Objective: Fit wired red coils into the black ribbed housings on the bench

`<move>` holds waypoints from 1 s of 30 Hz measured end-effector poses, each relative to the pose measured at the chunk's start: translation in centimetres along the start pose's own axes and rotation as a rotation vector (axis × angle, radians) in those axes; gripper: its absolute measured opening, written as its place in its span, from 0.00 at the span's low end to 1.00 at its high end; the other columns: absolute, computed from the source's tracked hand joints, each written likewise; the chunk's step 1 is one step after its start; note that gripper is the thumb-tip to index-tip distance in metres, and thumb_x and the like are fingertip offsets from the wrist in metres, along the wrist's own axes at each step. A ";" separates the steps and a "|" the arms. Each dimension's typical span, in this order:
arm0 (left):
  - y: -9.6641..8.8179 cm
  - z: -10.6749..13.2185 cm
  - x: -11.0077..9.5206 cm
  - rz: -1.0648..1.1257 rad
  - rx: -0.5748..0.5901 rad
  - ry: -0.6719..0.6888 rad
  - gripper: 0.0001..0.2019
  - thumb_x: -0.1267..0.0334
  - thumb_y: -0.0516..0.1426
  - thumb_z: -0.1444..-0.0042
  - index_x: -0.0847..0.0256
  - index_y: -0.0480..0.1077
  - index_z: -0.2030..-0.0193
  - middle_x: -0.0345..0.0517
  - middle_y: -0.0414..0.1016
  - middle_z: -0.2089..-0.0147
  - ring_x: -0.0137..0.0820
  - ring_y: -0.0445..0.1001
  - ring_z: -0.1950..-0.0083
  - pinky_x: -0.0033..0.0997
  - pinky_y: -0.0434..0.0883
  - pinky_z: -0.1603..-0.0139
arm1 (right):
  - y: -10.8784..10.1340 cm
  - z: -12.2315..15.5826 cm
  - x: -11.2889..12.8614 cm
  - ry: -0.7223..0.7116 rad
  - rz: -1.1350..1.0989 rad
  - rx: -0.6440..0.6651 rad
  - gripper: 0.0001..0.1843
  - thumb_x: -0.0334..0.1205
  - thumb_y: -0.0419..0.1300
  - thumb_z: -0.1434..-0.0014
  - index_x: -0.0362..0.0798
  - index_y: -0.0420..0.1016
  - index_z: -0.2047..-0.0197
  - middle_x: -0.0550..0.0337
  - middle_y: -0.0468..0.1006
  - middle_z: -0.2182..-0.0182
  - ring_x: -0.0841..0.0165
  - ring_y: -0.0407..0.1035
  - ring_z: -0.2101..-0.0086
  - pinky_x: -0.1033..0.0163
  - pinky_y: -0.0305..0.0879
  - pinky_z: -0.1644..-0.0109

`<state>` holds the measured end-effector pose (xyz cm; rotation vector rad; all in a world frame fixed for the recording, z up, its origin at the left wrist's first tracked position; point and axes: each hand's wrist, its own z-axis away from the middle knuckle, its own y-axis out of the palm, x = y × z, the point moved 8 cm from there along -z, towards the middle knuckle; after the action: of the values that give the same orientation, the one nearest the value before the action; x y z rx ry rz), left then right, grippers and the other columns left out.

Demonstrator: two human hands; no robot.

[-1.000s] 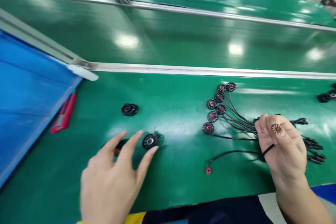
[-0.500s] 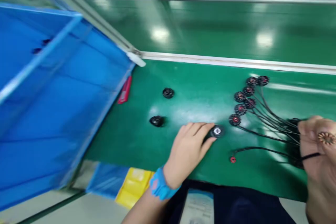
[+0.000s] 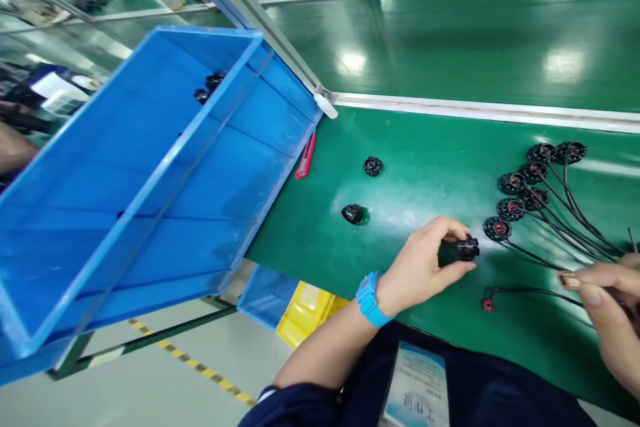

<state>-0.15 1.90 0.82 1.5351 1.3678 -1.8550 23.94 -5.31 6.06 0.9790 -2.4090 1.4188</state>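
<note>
My left hand (image 3: 423,260), a blue band at its wrist, holds a small round black plastic part (image 3: 469,248) between thumb and fingers. The part is tilted, its notched side facing right. At the right edge, my right hand (image 3: 613,300) pinches a small copper-coloured motor stator (image 3: 569,280) with its coil end toward the left. The two pieces are apart. Between the hands, a red toothed stator (image 3: 488,305) lies on the green table at the end of a black cable. Several black motor housings (image 3: 497,229) with cables form a cluster beyond. My right palm is partly out of frame.
A large blue crate (image 3: 210,167) stands tilted at left, with a few black parts inside. A red cutter (image 3: 306,157) lies beside it. Two loose black parts, one round (image 3: 373,165) and one domed (image 3: 353,213), rest on the table. Yellow bins (image 3: 307,310) sit below the edge.
The view has swung left, showing more of the crate. My left hand has turned the black part from face-up to sideways. My right hand has turned the stator to point left.
</note>
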 end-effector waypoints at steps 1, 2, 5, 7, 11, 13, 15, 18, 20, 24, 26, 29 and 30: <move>-0.3 0.3 0.5 0.034 -0.022 -0.029 0.17 0.64 0.69 0.38 0.55 0.67 0.48 0.49 0.81 0.44 0.41 0.80 0.40 0.42 0.77 0.41 | 0.1 -0.6 1.2 -0.035 0.004 0.015 0.08 0.35 0.69 0.36 0.57 0.82 0.54 0.66 0.80 0.69 0.68 0.70 0.72 0.56 0.65 0.61; -0.6 0.6 0.8 0.026 -0.032 -0.050 0.18 0.65 0.69 0.39 0.55 0.66 0.48 0.49 0.82 0.43 0.43 0.79 0.36 0.45 0.75 0.38 | 0.4 -1.2 2.1 -0.033 0.012 0.040 0.09 0.34 0.68 0.35 0.55 0.81 0.52 0.65 0.80 0.68 0.68 0.70 0.70 0.57 0.65 0.60; -0.8 1.2 1.5 -0.110 -0.001 -0.067 0.21 0.62 0.70 0.39 0.54 0.69 0.43 0.49 0.82 0.41 0.50 0.69 0.26 0.55 0.67 0.29 | 1.6 -2.4 4.1 -0.027 0.070 0.104 0.09 0.33 0.67 0.32 0.51 0.78 0.50 0.64 0.78 0.68 0.68 0.67 0.68 0.58 0.63 0.57; -0.6 1.2 1.6 -0.182 0.045 -0.052 0.21 0.60 0.70 0.38 0.53 0.72 0.40 0.49 0.83 0.40 0.51 0.66 0.24 0.58 0.64 0.27 | 2.6 -2.7 5.1 -0.084 0.145 0.133 0.06 0.34 0.68 0.32 0.49 0.78 0.52 0.63 0.75 0.71 0.67 0.65 0.68 0.57 0.61 0.58; 0.8 0.1 0.9 -0.246 0.139 0.019 0.19 0.59 0.72 0.41 0.54 0.76 0.45 0.48 0.81 0.40 0.49 0.67 0.26 0.55 0.65 0.30 | 4.7 -2.4 5.7 -0.179 0.234 0.215 0.06 0.34 0.68 0.32 0.47 0.77 0.53 0.61 0.77 0.68 0.65 0.66 0.65 0.56 0.59 0.59; 1.4 -0.8 0.6 -0.286 0.158 0.038 0.21 0.57 0.75 0.45 0.57 0.77 0.47 0.49 0.80 0.43 0.48 0.72 0.34 0.51 0.69 0.36 | 5.4 -2.3 5.7 -0.188 0.248 0.250 0.07 0.33 0.67 0.32 0.47 0.76 0.51 0.59 0.80 0.64 0.64 0.67 0.63 0.55 0.59 0.58; 1.9 -1.5 0.3 -0.310 0.185 0.055 0.23 0.56 0.76 0.47 0.59 0.77 0.48 0.49 0.79 0.46 0.46 0.73 0.41 0.47 0.71 0.43 | 5.7 -2.2 5.9 -0.193 0.283 0.279 0.08 0.32 0.65 0.31 0.48 0.77 0.50 0.59 0.80 0.63 0.65 0.66 0.63 0.55 0.58 0.58; 2.5 -2.3 -0.1 -0.299 0.263 0.105 0.22 0.60 0.74 0.44 0.57 0.77 0.45 0.47 0.76 0.47 0.42 0.72 0.45 0.43 0.71 0.45 | 6.0 -2.2 6.3 -0.243 0.347 0.322 0.09 0.30 0.62 0.31 0.47 0.77 0.49 0.59 0.79 0.64 0.64 0.65 0.63 0.54 0.57 0.58; 2.8 -2.7 -0.3 -0.290 0.325 0.145 0.22 0.63 0.73 0.42 0.55 0.78 0.42 0.46 0.75 0.48 0.40 0.72 0.46 0.41 0.70 0.45 | 6.1 -2.3 6.6 -0.288 0.390 0.349 0.10 0.28 0.60 0.31 0.46 0.77 0.49 0.57 0.78 0.65 0.63 0.65 0.62 0.54 0.56 0.58; 3.3 -3.7 -0.5 -0.314 0.426 0.211 0.22 0.64 0.71 0.40 0.51 0.78 0.39 0.45 0.74 0.51 0.38 0.70 0.50 0.38 0.68 0.48 | 6.0 -2.6 7.1 -0.401 0.450 0.387 0.11 0.27 0.59 0.32 0.43 0.78 0.49 0.56 0.77 0.66 0.62 0.64 0.63 0.53 0.56 0.58; 3.7 -4.2 -0.6 -0.341 0.471 0.235 0.23 0.64 0.71 0.38 0.49 0.78 0.37 0.45 0.74 0.51 0.38 0.70 0.51 0.38 0.66 0.50 | 6.0 -2.8 7.4 -0.454 0.462 0.423 0.12 0.26 0.57 0.32 0.42 0.79 0.49 0.55 0.76 0.67 0.62 0.63 0.64 0.53 0.56 0.59; 4.2 -4.5 -0.8 -0.372 0.513 0.265 0.23 0.64 0.69 0.37 0.47 0.77 0.36 0.45 0.74 0.50 0.39 0.70 0.51 0.39 0.65 0.52 | 6.0 -3.0 7.8 -0.490 0.492 0.473 0.14 0.25 0.53 0.31 0.42 0.80 0.53 0.55 0.72 0.70 0.61 0.61 0.65 0.52 0.55 0.59; 4.2 -4.5 -0.8 -0.373 0.516 0.274 0.23 0.63 0.69 0.37 0.47 0.77 0.36 0.45 0.75 0.50 0.39 0.70 0.50 0.39 0.65 0.52 | 6.0 -3.2 7.9 -0.484 0.497 0.487 0.15 0.24 0.52 0.31 0.42 0.80 0.53 0.55 0.72 0.70 0.61 0.61 0.65 0.52 0.55 0.59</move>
<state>5.81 3.50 -0.02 1.9452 1.4422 -2.4450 13.64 -4.22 7.05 0.9369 -2.8579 2.2458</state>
